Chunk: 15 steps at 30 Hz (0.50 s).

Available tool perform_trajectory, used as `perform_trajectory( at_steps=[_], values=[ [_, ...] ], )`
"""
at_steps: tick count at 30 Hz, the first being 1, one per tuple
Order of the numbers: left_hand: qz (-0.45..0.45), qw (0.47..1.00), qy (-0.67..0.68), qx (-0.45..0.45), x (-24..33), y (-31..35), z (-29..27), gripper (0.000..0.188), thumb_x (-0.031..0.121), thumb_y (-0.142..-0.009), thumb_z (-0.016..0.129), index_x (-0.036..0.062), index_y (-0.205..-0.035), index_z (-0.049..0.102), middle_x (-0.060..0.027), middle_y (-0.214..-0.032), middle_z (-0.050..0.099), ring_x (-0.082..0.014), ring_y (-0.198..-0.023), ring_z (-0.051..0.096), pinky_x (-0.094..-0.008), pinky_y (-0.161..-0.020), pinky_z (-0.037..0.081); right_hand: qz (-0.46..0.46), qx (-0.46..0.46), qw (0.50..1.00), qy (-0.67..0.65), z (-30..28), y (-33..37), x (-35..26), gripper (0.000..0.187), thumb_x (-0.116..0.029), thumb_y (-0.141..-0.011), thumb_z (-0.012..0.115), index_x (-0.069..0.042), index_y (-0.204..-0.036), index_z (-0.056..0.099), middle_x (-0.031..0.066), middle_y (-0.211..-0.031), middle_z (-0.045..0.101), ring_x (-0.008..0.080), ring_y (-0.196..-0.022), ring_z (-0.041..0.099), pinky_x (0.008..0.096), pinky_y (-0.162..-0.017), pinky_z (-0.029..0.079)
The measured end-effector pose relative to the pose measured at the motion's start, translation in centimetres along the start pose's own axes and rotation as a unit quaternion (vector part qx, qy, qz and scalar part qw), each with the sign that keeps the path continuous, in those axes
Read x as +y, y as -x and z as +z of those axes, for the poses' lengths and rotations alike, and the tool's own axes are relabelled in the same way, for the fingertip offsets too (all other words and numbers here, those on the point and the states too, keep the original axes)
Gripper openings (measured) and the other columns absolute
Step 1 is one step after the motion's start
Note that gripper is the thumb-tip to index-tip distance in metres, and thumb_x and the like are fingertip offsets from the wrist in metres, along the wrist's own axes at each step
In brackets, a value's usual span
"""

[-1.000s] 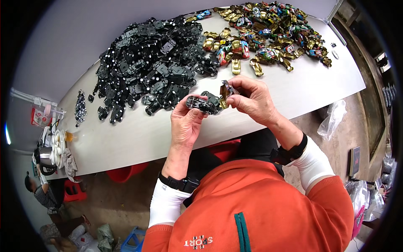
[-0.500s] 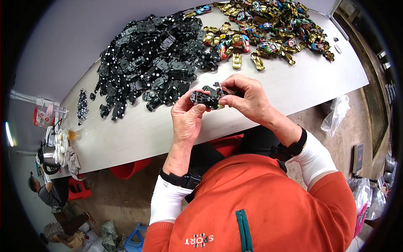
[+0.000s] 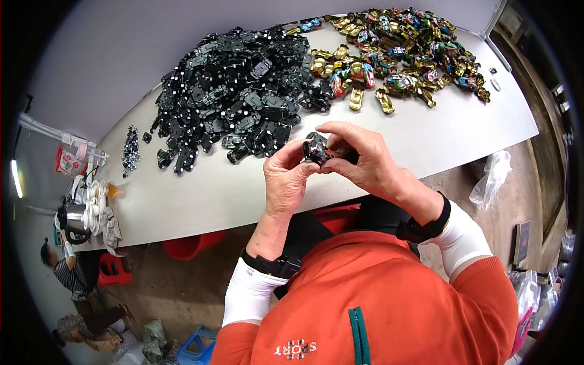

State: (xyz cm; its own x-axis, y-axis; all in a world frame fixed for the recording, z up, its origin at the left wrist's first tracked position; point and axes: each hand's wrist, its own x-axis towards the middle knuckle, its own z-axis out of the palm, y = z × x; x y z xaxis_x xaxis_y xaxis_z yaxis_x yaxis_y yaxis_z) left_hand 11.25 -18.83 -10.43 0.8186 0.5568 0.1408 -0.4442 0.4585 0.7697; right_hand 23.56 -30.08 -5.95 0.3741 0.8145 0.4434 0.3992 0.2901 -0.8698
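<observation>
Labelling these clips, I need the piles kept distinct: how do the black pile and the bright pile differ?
The black pile is dark with small white spots; the bright pile is gold and multicoloured. The black pile looks larger than the bright pile, which lies farther right. Both lie on the table.

White block lettering (image 3: 296, 349) stands on the orange top (image 3: 413, 298), in one short line. Marks on the red-and-white packet (image 3: 71, 162) are too small to read.
</observation>
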Motion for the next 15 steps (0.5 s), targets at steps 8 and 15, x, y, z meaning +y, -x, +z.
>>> perform_trajectory(
  at_steps=[8, 15],
  values=[
    [0.018, 0.999, -0.031, -0.014, 0.7, 0.4, 0.5, 0.036, -0.002, -0.07, 0.074, -0.0058, -0.103, 0.06, -0.0078, -0.094, 0.062, -0.0172, -0.082, 0.063, -0.0289, -0.069, 0.056, -0.131, -0.053, 0.978, 0.152, -0.2, 0.2, -0.1, 0.055, 0.009, -0.069, 0.068, -0.008, -0.12, 0.056, 0.0087, -0.08, 0.056, 0.0188, -0.065, 0.059, 0.028, -0.055, 0.049],
    [0.013, 0.997, -0.069, -0.016, 1.6, 0.5, 1.9, 0.035, -0.003, -0.073, 0.071, -0.0051, -0.106, 0.059, -0.0087, -0.085, 0.062, -0.0149, -0.071, 0.062, -0.0246, -0.056, 0.054, -0.12, -0.095, 0.974, 0.166, -0.6, 0.7, -0.3, 0.054, 0.002, -0.071, 0.069, -0.007, -0.122, 0.053, 0.0106, -0.078, 0.058, 0.0224, -0.062, 0.059, 0.0313, -0.053, 0.049]
  ],
)
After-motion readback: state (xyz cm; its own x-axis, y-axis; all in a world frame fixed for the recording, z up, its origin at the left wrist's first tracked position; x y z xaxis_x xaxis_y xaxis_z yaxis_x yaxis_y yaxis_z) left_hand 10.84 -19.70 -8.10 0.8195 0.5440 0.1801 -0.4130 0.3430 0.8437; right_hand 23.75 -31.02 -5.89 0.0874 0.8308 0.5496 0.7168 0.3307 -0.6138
